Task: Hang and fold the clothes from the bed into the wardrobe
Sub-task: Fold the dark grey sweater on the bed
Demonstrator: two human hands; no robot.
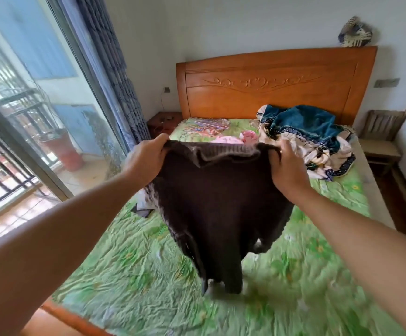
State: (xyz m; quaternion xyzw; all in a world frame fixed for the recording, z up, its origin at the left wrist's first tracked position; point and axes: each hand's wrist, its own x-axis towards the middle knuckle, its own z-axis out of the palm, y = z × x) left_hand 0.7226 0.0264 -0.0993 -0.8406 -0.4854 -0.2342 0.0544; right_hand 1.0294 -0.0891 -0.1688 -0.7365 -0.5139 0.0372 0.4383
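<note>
Dark brown knit sweater (219, 209), green floral bed sheet (129, 270), orange-brown wood headboard (269, 86), teal & cream patterned blanket (306, 132), pink clothes (228, 139).

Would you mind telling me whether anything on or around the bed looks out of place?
A patterned bundle sits perched atop the headboard, an odd spot. A blanket lies crumpled below it, and hangers lie loose on the bed.

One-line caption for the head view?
Left hand and right hand hold a dark brown sweater by its top edge over the bed, hangers and pink clothes behind.
</note>
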